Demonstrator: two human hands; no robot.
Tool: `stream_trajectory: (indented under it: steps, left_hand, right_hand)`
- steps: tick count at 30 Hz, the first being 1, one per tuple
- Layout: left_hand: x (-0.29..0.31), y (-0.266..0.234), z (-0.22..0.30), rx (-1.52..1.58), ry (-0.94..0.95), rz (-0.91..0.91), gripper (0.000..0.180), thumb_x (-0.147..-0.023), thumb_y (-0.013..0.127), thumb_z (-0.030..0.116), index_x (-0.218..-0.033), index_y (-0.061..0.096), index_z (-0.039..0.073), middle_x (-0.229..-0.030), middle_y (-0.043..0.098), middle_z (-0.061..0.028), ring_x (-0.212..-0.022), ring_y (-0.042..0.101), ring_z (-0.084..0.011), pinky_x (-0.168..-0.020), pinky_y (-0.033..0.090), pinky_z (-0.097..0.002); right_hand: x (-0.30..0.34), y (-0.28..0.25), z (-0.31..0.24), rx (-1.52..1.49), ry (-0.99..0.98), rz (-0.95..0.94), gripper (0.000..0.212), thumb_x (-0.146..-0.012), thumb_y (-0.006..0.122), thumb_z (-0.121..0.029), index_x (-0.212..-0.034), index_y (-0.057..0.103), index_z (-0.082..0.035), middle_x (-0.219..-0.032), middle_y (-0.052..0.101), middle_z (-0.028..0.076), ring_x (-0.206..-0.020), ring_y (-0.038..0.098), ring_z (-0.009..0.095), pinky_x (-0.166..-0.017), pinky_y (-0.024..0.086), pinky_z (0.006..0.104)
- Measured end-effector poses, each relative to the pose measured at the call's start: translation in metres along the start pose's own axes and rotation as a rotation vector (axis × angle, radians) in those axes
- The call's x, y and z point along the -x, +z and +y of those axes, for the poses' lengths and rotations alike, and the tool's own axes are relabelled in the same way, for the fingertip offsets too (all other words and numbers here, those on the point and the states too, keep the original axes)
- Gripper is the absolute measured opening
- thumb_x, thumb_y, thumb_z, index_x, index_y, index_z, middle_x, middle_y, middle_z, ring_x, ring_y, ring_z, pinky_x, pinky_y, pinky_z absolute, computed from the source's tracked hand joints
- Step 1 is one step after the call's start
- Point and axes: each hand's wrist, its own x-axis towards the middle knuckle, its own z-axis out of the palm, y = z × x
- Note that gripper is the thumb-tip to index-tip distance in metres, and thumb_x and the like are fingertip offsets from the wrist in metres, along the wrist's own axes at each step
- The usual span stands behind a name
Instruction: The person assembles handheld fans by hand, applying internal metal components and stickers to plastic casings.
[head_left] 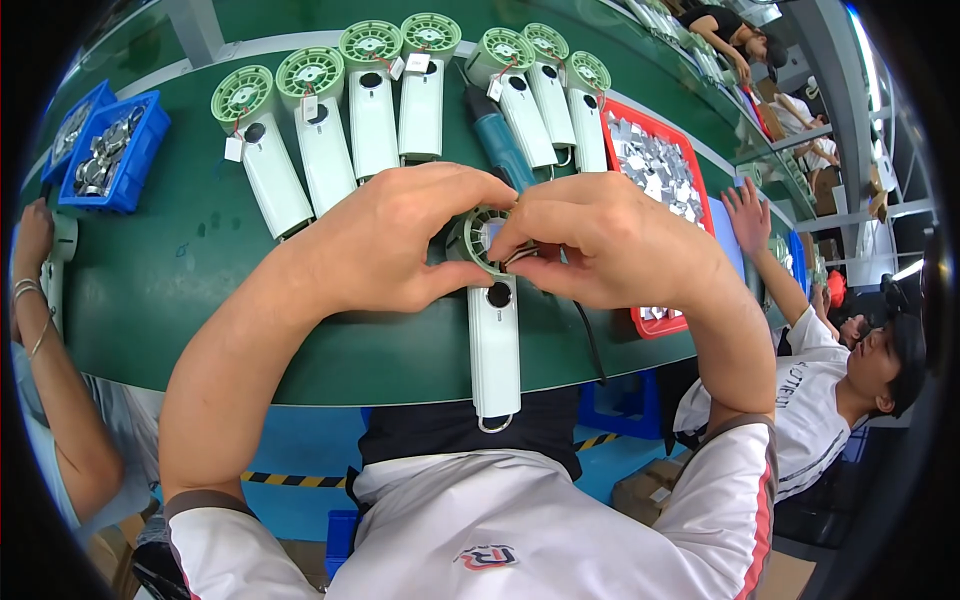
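Note:
A pale green handheld fan body (495, 350) lies in front of me, its round head away from me and a metal ring at its near end, past the table edge. My left hand (405, 240) is closed round the left side of the head, thumb near the handle. With fingertips pinched together at the head's right side, my right hand (600, 240) holds thin wires (520, 252). Those fingers cover part of the head's inside. Just beyond my hands lies a teal and black electric screwdriver (500, 145).
Several similar fan bodies (375, 110) with small white tags stand in a row across the green table (180, 300). A red tray (655, 322) of small grey pieces is at right; a blue bin (150, 150) of metal parts at left. People sit on both sides.

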Motion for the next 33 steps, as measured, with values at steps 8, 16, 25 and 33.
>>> stream_trajectory:
  steps: [8,16,25,33]
  left_hand:
    - [0.001,0.000,-0.001,-0.008,-0.009,-0.014,0.059,-0.078,0.095,0.012,-0.130,0.070,-0.001,-0.125,0.077,-0.0182,-0.113,0.073,-0.0411,-0.097,0.061,-0.0470]
    - [0.001,-0.001,-0.001,0.002,-0.029,-0.022,0.060,-0.078,0.096,0.014,-0.130,0.070,0.000,-0.124,0.077,-0.0181,-0.113,0.074,-0.0402,-0.097,0.061,-0.0466]
    - [0.002,0.001,-0.001,-0.017,-0.017,-0.002,0.060,-0.079,0.096,0.015,-0.131,0.070,0.000,-0.124,0.077,-0.0178,-0.113,0.073,-0.0405,-0.098,0.061,-0.0465]
    - [0.001,-0.001,0.002,-0.026,-0.022,-0.009,0.060,-0.079,0.096,0.014,-0.131,0.069,0.000,-0.123,0.077,-0.0176,-0.112,0.074,-0.0408,-0.096,0.061,-0.0466]
  right_hand:
    - [0.004,0.004,0.004,-0.057,0.049,0.008,0.022,-0.087,0.084,0.000,-0.108,0.079,-0.006,-0.095,0.080,0.008,-0.080,0.078,0.025,-0.065,0.060,0.0350]
    - [0.004,0.004,0.005,-0.066,0.030,0.000,0.020,-0.089,0.083,0.000,-0.108,0.079,-0.006,-0.093,0.080,0.009,-0.080,0.077,0.028,-0.066,0.060,0.0365]
    - [0.007,0.001,-0.002,-0.046,0.074,0.027,0.020,-0.087,0.084,0.003,-0.105,0.081,-0.004,-0.093,0.079,0.010,-0.080,0.076,0.028,-0.069,0.061,0.0376]
    - [0.009,0.011,-0.003,-0.007,-0.008,0.186,0.023,-0.089,0.084,0.005,-0.110,0.083,-0.001,-0.098,0.078,0.012,-0.086,0.077,0.028,-0.073,0.062,0.0366]
